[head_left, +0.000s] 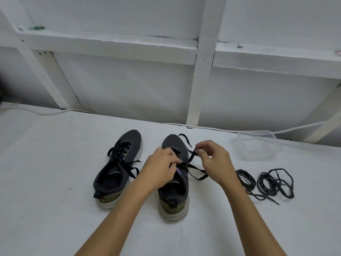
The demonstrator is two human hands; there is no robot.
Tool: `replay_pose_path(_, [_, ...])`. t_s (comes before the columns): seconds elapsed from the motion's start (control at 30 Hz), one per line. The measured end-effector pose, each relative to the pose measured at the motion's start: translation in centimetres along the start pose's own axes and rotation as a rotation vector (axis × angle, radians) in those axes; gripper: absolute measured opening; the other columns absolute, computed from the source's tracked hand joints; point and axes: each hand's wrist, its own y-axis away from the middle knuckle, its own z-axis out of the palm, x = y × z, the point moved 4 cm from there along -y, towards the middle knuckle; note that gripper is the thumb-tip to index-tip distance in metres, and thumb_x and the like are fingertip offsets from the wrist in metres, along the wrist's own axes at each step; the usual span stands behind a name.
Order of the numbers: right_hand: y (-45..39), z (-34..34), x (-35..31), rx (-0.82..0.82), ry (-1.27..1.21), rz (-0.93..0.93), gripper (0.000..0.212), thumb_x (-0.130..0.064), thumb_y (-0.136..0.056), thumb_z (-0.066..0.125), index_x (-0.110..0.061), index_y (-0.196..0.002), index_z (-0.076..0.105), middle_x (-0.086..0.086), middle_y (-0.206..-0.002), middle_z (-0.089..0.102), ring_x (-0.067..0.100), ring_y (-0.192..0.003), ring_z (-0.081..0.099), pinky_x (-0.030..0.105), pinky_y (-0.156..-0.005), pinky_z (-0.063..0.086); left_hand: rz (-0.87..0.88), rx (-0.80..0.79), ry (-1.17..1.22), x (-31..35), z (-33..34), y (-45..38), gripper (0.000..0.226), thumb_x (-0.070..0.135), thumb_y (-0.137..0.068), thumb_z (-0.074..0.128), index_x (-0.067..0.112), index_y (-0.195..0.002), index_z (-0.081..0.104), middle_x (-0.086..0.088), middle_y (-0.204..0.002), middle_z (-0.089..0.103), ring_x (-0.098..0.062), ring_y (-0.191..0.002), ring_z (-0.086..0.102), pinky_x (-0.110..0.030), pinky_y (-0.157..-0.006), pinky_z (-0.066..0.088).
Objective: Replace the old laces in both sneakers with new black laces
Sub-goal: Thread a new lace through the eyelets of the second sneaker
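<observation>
two dark sneakers stand side by side on a white counter (pixel 55 182), toes pointing away toward the wall, heels near the person. the left sneaker (pixel 118 169) is laced in black. over the right sneaker (pixel 174 189), the left hand (pixel 160 169) pinches the lace (pixel 195 172) at the eyelets, while the right hand (pixel 215 159) pinches its loose end, raised. two bundles of black laces (pixel 265 183) lie right of the shoes, near one clear tub (pixel 256 146).

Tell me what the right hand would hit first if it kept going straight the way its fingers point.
The right hand points up-left, pinching the lace. Straight on, it would probably meet the right sneaker at its toe first, though depth is unclear.
</observation>
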Motion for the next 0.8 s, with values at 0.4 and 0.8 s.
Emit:
replay_pose_path(0.4, [0.6,0.2,2.0,0.059,0.417,0.027,0.019,-0.018,-0.094,0.057,-0.026,-0.102,0.072,-0.008,-0.100,0.068,0.014,-0.090,0.063,0.030,-0.069,0.043,-0.057,0.120,0.398,-0.1,-1.6,0.8,0.021,0.016,-0.089,0.070,0.033,-0.096,0.061,0.014,-0.090,0.059,-0.004,-0.090,0.054,-0.011,-0.078,0.041])
replay_pose_path(0.8, [2.1,2.8,1.0,-0.213,0.216,-0.117,0.022,-0.015,-0.089,0.065,-0.031,-0.100,0.075,-0.025,-0.090,0.069,-0.001,-0.086,0.064,0.023,-0.078,0.053,-0.367,0.714,0.117,-5.5,-6.3,1.6,0.015,0.009,-0.090,0.063,0.015,-0.103,0.058,0.002,-0.101,0.056,-0.017,-0.085,0.054,-0.028,-0.067,0.042])
